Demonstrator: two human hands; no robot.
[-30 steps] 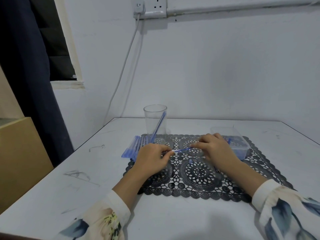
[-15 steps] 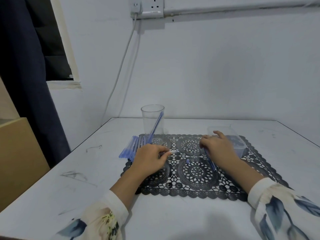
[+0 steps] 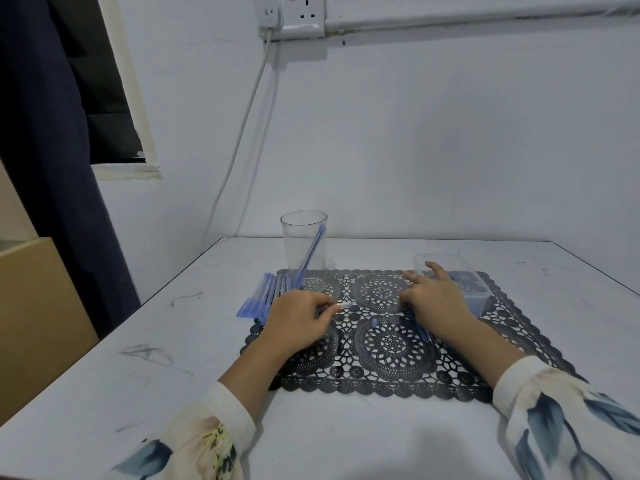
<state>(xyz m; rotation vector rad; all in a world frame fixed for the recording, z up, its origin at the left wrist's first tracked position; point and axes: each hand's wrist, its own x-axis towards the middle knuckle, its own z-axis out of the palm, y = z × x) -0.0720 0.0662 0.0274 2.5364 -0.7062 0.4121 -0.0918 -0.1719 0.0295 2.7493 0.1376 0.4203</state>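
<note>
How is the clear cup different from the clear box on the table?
The cup is tall and round; the box is low and rectangular. The cup holds one leaning blue pen; the box holds small blue pieces. Both are transparent.
</note>
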